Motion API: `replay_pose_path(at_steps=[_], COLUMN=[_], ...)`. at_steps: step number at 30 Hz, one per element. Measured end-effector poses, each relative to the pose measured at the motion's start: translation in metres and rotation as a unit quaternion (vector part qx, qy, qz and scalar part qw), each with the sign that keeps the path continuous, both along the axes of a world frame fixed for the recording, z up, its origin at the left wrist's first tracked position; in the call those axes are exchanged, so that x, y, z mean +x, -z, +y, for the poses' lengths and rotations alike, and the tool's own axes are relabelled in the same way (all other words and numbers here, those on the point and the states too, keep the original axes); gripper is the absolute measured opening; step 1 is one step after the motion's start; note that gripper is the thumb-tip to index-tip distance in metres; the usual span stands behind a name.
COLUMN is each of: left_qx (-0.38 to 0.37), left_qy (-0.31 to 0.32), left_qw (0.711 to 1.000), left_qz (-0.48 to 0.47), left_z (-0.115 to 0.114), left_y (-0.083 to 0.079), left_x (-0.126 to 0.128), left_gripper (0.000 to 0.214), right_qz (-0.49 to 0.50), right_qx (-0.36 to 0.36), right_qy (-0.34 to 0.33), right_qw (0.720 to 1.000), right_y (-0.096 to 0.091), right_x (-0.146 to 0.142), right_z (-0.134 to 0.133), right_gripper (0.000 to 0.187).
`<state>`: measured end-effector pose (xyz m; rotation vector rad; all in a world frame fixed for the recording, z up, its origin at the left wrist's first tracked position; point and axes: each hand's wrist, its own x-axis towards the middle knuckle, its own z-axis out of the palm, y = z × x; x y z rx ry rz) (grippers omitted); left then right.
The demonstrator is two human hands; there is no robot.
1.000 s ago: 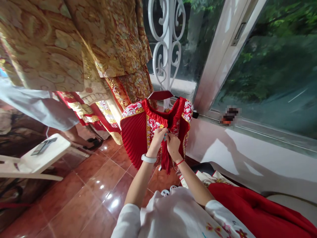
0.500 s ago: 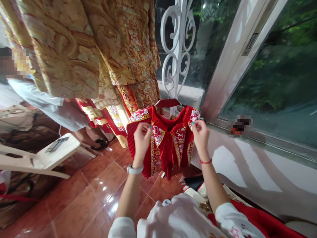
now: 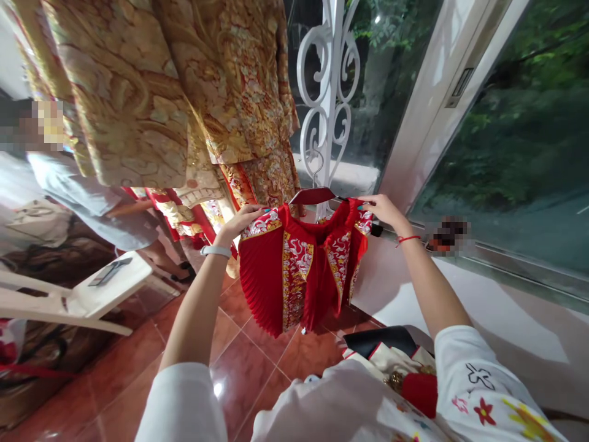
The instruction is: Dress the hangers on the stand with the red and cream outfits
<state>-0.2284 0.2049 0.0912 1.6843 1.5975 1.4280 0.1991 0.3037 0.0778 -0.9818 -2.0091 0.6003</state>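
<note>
A red embroidered top (image 3: 262, 270) with pleated sides and silver-and-gold panels hangs in front of me on a dark red hanger (image 3: 313, 195). The hanger's metal hook rests against a white scrolled metal frame. My left hand (image 3: 242, 222) is at the top's left shoulder, fingers closed over its upper edge. At the opposite shoulder, my right hand (image 3: 385, 209) holds the edge between thumb and fingers. Part of each grip is hidden behind the cloth. The collar gapes, and two pointed embroidered flaps fall down the front.
Gold brocade garments (image 3: 124, 92) hang at upper left. Another person (image 3: 92, 196) stands beyond a white chair (image 3: 115, 276) with a dark flat item on it. A glass window with a sill is on the right. Folded cream, black and red cloth (image 3: 386, 350) lies by the low wall.
Both hands have moved outward and up, from the front of the top near its collar flaps to its shoulder edges. The pleated left side now hangs spread wider. The other person's arm has shifted.
</note>
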Motion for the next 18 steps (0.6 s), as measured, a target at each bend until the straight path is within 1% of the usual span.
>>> replay_pose_path(at_steps=[1, 2, 3, 5, 7, 8, 10, 12, 13, 14, 16, 17, 18], left_qx=[-0.003, 0.012, 0.042, 0.129, 0.18, 0.186, 0.173, 0.151, 0.141, 0.135, 0.137, 0.137, 0.133], left_qy=[0.009, 0.003, -0.021, -0.107, -0.172, -0.186, -0.185, -0.167, -0.162, -0.171, -0.24, -0.273, -0.29], left_qw=[1.0, 1.0, 0.999, 0.985, 0.967, 0.963, 0.966, 0.973, 0.976, 0.975, 0.959, 0.951, 0.947], left_qz=[0.001, 0.004, 0.012, 0.036, 0.058, 0.061, 0.053, 0.044, 0.045, 0.05, 0.059, 0.05, 0.029], left_z=[-0.003, -0.007, -0.012, -0.026, -0.042, -0.05, -0.061, -0.065, -0.067, -0.068, -0.073, -0.078, -0.083], left_y=[0.0, 0.001, 0.003, 0.012, 0.028, 0.038, 0.054, 0.063, 0.064, 0.063, 0.062, 0.064, 0.068], left_x=[0.002, 0.005, 0.007, 0.01, 0.014, 0.016, 0.02, 0.026, 0.03, 0.035, 0.05, 0.061, 0.075], left_gripper=[0.029, 0.027, 0.024, 0.017, 0.013, 0.012, 0.014, 0.019, 0.021, 0.022, 0.027, 0.032, 0.036], right_qz=[-0.003, -0.006, -0.009, 0.003, 0.028, 0.038, 0.047, 0.037, 0.026, 0.015, 0.008, 0.023, 0.05], right_qx=[-0.008, -0.019, -0.033, -0.062, -0.079, -0.082, -0.08, -0.07, -0.057, -0.033, 0.056, 0.11, 0.156], right_qy=[-0.011, -0.02, -0.026, -0.022, -0.01, -0.007, -0.004, -0.003, -0.004, -0.002, 0.021, 0.048, 0.082], right_qw=[1.0, 1.0, 0.999, 0.998, 0.996, 0.996, 0.996, 0.997, 0.998, 0.999, 0.998, 0.993, 0.983], right_y=[-0.003, -0.006, -0.009, -0.013, -0.013, -0.012, -0.009, -0.01, -0.012, -0.014, -0.017, -0.015, -0.01], right_x=[0.004, 0.008, 0.01, 0.013, 0.012, 0.011, 0.008, 0.006, 0.006, 0.006, 0.003, 0.0, -0.006], right_z=[0.004, 0.008, 0.011, 0.016, 0.017, 0.017, 0.014, 0.008, 0.003, -0.005, -0.027, -0.042, -0.058], right_gripper=[0.027, 0.025, 0.024, 0.023, 0.022, 0.021, 0.02, 0.021, 0.02, 0.019, 0.018, 0.017, 0.017])
